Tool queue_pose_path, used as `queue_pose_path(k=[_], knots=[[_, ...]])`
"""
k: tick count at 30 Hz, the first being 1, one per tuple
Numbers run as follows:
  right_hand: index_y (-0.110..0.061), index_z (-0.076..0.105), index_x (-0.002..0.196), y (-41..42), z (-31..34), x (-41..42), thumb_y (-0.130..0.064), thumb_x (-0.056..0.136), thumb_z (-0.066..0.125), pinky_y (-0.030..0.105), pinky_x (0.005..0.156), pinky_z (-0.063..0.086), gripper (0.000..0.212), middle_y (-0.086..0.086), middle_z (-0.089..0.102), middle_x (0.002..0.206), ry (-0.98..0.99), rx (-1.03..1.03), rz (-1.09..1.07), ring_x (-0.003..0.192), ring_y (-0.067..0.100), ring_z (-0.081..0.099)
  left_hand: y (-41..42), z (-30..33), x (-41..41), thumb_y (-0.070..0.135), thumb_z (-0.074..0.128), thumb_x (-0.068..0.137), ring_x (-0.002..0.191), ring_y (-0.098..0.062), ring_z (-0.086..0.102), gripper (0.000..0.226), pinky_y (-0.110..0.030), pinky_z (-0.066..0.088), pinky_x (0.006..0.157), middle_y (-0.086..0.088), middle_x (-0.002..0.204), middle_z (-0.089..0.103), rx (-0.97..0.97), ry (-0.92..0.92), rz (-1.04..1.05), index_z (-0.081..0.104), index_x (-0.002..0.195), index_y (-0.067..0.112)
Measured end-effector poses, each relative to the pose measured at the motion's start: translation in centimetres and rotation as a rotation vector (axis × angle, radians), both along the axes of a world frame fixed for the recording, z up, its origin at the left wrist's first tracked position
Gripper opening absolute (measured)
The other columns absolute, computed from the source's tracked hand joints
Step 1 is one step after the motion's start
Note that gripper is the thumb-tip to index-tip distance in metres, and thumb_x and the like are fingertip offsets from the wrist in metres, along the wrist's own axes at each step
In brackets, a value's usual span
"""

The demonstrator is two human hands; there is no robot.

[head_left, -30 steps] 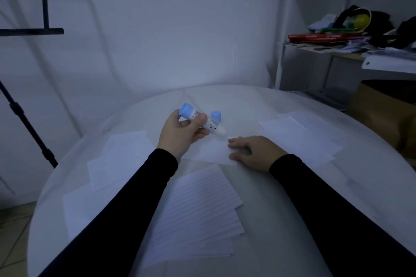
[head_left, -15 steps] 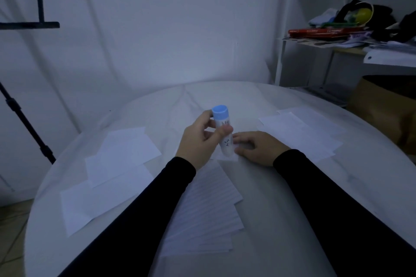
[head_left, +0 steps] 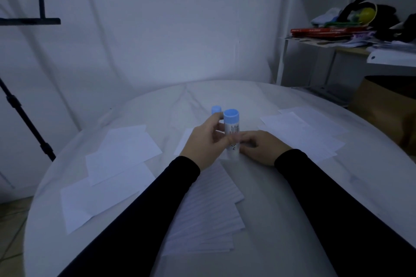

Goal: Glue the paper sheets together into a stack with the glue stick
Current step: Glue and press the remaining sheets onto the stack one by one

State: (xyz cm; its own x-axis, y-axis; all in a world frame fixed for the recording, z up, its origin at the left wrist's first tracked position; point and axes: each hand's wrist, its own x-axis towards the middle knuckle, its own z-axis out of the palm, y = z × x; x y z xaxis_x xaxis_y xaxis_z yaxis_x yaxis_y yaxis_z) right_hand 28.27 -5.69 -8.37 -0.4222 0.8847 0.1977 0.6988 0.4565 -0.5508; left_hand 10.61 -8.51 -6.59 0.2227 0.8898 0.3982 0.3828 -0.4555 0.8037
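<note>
Mid-worktop (head_left: 258, 186), left hand (head_left: 206, 143) clamped on glue stick (head_left: 232, 135), held upright, nozzle down on small sheet (head_left: 183, 144); right hand (head_left: 262, 147) flat beside, fingers pinning paper (cap (head_left: 216, 110) seemingly tucked behind, blurred). Risk: sheet dragging or creasing if pinning slackens; smeared glue fouling lined stack (head_left: 209, 213) just below.

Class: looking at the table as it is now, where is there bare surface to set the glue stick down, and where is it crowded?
Bare: the table's far side beyond both hands, and the near strip between the lined sheets and the right sleeve. Crowded: left sheets, right sheets.
</note>
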Motion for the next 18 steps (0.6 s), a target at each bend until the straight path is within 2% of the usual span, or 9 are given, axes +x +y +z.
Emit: queue_pose_path(k=[3,5,7,11,14,18], knots=[[-0.022,0.069,0.113,-0.06,-0.08,-0.04,-0.018,0.091,0.058,0.002,0.083,0.035,0.025,-0.015,0.064,0.120,0.024,-0.018,-0.003,0.105,0.001,0.057,0.34,-0.56,-0.27,0.026,0.077,0.076,0.082,-0.008,0.066,0.050,-0.028,0.053,0.078,0.005,0.098,0.070,0.004,0.062,-0.027,0.054,0.121,0.028],[-0.025,0.069,0.114,-0.06,-0.11,-0.04,-0.020,0.090,0.059,0.012,0.088,0.038,0.027,-0.013,0.065,0.120,0.029,-0.022,-0.010,0.107,0.002,0.058,0.45,-0.69,-0.33,0.029,0.075,0.076,0.083,-0.011,0.066,0.051,-0.031,0.053,0.080,0.004,0.099,0.069,0.021,0.079,-0.028,0.053,0.123,0.028],[-0.026,0.069,0.113,0.00,-0.14,-0.04,-0.020,0.089,0.061,0.015,0.089,0.039,0.026,-0.012,0.066,0.119,0.035,-0.022,-0.014,0.107,0.004,0.059,0.46,-0.54,-0.21,0.023,0.073,0.079,0.083,-0.009,0.066,0.048,-0.026,0.053,0.080,0.003,0.099,0.068,0.047,0.112,-0.024,0.053,0.123,0.025],[-0.028,0.071,0.109,0.22,-0.08,-0.20,-0.021,0.087,0.063,0.006,0.076,0.036,0.025,-0.011,0.069,0.112,0.001,0.000,-0.043,0.098,0.000,0.058,0.44,-0.28,0.04,0.015,0.070,0.082,0.075,-0.001,0.059,0.045,-0.013,0.046,0.073,0.001,0.093,0.065,0.086,0.158,-0.002,0.054,0.124,0.019],[-0.029,0.071,0.109,0.20,0.01,-0.39,-0.023,0.086,0.062,0.012,0.079,0.035,0.025,-0.011,0.070,0.110,-0.008,-0.002,-0.058,0.094,0.000,0.058,0.49,-0.22,-0.02,0.014,0.070,0.082,0.072,0.001,0.057,0.044,-0.012,0.044,0.072,0.003,0.089,0.063,0.087,0.158,0.007,0.055,0.123,0.019],[-0.026,0.071,0.109,0.28,-0.03,-0.38,-0.024,0.086,0.062,0.013,0.083,0.034,0.025,-0.012,0.067,0.115,-0.038,-0.009,-0.073,0.098,0.000,0.057,0.58,-0.20,-0.32,0.013,0.070,0.081,0.071,0.006,0.056,0.046,-0.008,0.042,0.072,0.011,0.086,0.061,0.095,0.174,0.005,0.055,0.123,0.020]])
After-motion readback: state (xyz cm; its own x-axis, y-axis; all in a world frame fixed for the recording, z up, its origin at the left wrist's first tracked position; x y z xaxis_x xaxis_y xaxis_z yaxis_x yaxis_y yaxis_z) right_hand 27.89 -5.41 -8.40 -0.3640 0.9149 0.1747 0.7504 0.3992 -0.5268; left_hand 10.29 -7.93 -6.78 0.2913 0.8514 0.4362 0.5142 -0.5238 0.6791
